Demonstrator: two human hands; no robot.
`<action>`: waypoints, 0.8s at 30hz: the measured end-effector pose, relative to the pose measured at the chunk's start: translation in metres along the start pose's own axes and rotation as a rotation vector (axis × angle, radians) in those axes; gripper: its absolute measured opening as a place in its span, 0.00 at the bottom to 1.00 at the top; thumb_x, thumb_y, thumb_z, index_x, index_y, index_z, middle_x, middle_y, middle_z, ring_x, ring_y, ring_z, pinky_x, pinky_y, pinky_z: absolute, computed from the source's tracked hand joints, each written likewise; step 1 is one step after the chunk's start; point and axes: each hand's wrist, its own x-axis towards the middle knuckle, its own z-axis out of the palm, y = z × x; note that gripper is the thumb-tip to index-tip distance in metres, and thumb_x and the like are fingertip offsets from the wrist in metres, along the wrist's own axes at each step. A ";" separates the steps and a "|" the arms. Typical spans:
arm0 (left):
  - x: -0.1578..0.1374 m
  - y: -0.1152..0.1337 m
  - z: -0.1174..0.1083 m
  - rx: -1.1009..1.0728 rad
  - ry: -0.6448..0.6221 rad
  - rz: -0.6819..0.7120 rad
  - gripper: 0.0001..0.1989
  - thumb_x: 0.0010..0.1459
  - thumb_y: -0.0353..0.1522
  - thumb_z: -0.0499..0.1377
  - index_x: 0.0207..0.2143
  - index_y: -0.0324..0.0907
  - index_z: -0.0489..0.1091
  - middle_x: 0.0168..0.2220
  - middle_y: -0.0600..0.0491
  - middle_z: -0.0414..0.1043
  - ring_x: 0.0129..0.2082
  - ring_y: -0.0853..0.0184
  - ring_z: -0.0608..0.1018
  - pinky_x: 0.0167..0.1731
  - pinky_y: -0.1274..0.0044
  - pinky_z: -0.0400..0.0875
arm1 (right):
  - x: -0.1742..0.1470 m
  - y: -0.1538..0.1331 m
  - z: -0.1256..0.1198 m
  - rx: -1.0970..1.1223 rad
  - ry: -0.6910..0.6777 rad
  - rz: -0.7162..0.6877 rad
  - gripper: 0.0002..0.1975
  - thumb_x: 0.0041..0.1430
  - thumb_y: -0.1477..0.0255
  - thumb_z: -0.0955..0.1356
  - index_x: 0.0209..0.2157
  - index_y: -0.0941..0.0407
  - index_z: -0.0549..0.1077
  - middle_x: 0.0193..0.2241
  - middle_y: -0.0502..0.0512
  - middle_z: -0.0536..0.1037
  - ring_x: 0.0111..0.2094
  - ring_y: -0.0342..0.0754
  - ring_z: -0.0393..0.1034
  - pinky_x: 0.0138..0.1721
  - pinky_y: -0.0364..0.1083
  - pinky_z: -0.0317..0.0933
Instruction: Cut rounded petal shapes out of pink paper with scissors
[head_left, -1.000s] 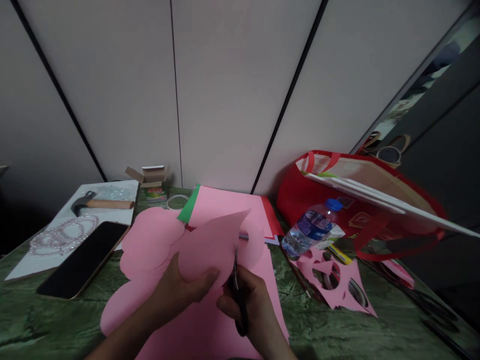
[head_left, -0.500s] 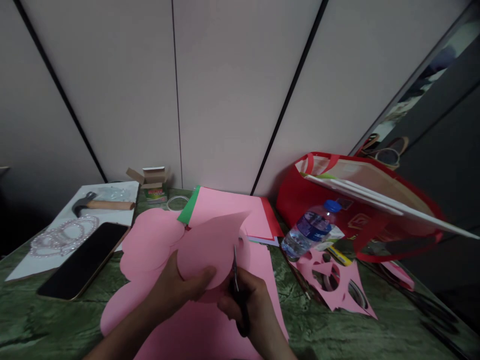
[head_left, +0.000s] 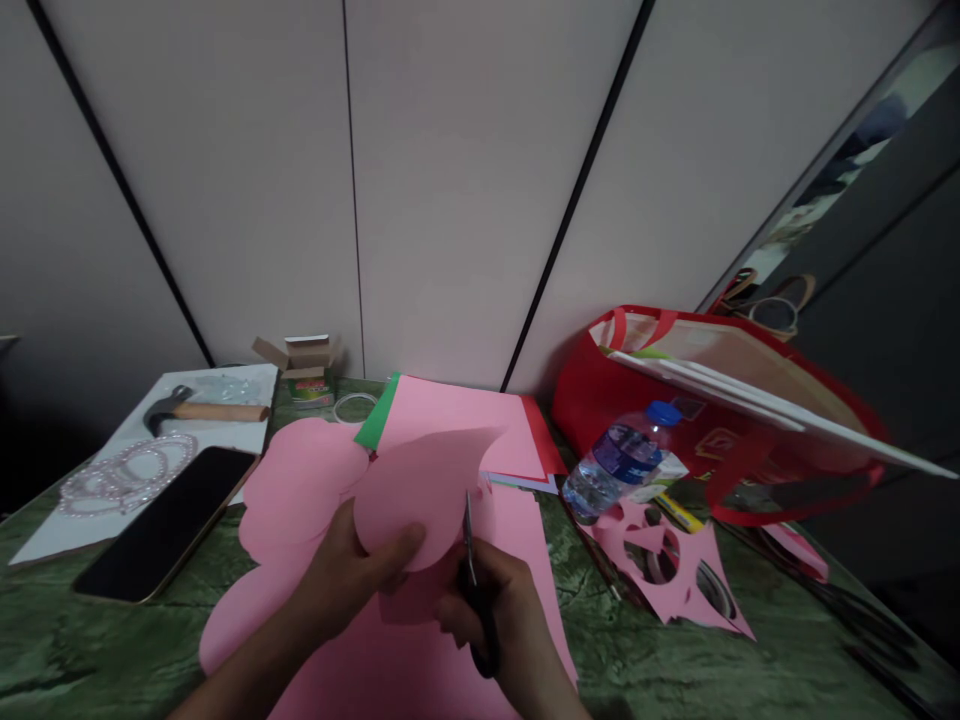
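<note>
My left hand (head_left: 356, 570) pinches a piece of pink paper (head_left: 420, 495), thumb on top, with a rounded lower edge and a pointed flap rising at its upper right. Dark-handled scissors (head_left: 480, 610) are gripped in my right hand (head_left: 506, 600), their blades pointing away from me along the paper's right edge. Whether the blades are closed on the paper I cannot tell. Beneath both hands lies a large pink sheet (head_left: 420, 665). To the left, rounded pink paper cutouts (head_left: 304, 485) overlap in a pile.
A phone (head_left: 169, 520), a claw hammer (head_left: 206, 410), bead strings (head_left: 127, 475) and a small open box (head_left: 307, 370) are on the left. Coloured paper sheets (head_left: 461, 415) lie at the back. On the right stand a water bottle (head_left: 622, 460), pink paper scraps (head_left: 701, 575) and a red bag (head_left: 600, 385).
The rounded lower edge of the held paper has shifted slightly up and left. The scissors and both hands have stayed nearly in place.
</note>
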 end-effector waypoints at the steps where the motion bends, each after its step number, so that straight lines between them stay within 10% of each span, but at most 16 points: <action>1: 0.001 -0.001 -0.001 0.015 -0.006 0.018 0.12 0.45 0.37 0.60 0.17 0.40 0.64 0.10 0.61 0.59 0.11 0.75 0.61 0.11 0.82 0.54 | 0.000 -0.002 0.001 0.009 0.006 0.009 0.12 0.40 0.68 0.73 0.21 0.57 0.67 0.14 0.44 0.64 0.16 0.39 0.55 0.16 0.38 0.49; 24: -0.005 0.015 0.005 0.108 -0.074 0.002 0.07 0.42 0.32 0.62 0.17 0.43 0.66 0.10 0.60 0.60 0.17 0.66 0.72 0.13 0.81 0.62 | 0.001 -0.011 -0.003 -0.066 -0.023 -0.002 0.12 0.37 0.76 0.72 0.28 0.57 0.70 0.21 0.46 0.69 0.22 0.41 0.60 0.23 0.40 0.53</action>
